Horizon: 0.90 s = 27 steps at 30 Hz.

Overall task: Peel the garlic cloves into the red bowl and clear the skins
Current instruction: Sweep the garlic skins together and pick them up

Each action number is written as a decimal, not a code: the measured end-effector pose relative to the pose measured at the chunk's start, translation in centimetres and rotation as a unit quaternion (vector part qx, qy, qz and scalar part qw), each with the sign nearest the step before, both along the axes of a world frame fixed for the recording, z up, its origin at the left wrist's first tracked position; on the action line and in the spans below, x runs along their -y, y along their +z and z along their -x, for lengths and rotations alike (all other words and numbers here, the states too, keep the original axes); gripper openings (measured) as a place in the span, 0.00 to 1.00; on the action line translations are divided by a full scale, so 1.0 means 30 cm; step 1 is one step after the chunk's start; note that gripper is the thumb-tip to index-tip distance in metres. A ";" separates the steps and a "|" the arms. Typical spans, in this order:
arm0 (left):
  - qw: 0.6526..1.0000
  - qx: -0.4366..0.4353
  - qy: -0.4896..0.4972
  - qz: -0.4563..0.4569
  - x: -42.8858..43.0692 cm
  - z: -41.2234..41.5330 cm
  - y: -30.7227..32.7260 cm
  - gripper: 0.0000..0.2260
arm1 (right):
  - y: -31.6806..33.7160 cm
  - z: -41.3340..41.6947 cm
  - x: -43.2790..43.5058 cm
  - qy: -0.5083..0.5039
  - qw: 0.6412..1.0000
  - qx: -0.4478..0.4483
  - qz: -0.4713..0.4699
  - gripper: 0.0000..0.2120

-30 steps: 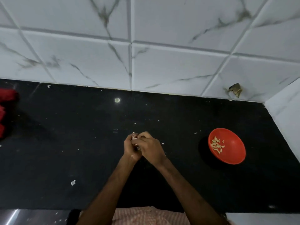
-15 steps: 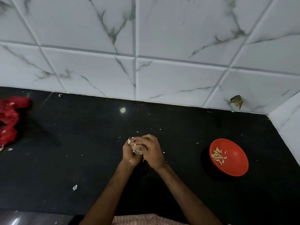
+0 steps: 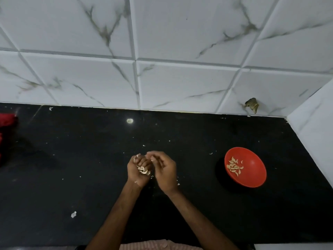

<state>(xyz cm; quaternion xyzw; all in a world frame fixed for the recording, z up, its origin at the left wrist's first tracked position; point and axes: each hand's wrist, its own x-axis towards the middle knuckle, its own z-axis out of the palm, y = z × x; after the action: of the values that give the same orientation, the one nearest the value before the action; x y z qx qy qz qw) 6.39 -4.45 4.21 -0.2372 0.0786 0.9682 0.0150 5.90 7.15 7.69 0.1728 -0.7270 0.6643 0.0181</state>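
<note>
Hands, just pressed together, now part: left hand (image 3: pixel 136 175) curls round garlic skins (image 3: pixel 143 170), right hand (image 3: pixel 164 168), fingers bent, holds what I cannot tell, perhaps a clove for the red bowl (image 3: pixel 253 178), well apart.

Dim light from the right throws the red bowl's (image 3: pixel 252 170) shadow leftward across the murky black counter (image 3: pixel 72 168), while the wall tiles (image 3: pixel 180 78) bow outward, slightly soft.
</note>
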 end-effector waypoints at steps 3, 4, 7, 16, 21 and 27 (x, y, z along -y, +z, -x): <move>0.997 -0.070 -0.008 -0.044 0.058 -0.007 -0.031 0.17 | -0.140 0.036 -0.176 -0.056 0.993 0.014 -0.101 0.11; 0.995 -0.088 -0.019 -0.043 0.085 -0.011 -0.040 0.16 | -0.207 0.033 -0.251 -0.063 0.982 0.026 -0.176 0.16; 0.993 -0.099 -0.037 -0.050 0.158 -0.015 -0.080 0.14 | -0.372 -0.014 -0.393 -0.036 0.917 0.041 -0.395 0.41; 0.980 -0.136 -0.064 -0.130 0.317 -0.064 -0.204 0.18 | -0.394 0.037 0.097 -0.033 0.856 0.001 -0.516 0.52; 0.983 -0.131 -0.036 -0.126 0.406 -0.055 -0.258 0.19 | -0.435 0.195 0.376 -0.095 0.870 0.005 -0.485 0.41; 0.980 -0.128 0.010 -0.151 0.481 -0.021 -0.289 0.17 | -0.445 0.352 0.515 0.000 0.864 -0.136 -0.484 0.22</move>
<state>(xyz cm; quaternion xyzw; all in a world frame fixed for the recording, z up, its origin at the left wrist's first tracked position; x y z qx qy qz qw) 7.03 -18.88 -4.47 -0.1067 -0.0698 0.9914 0.0312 -4.67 -8.29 -5.67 0.2480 -0.9477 0.1987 0.0308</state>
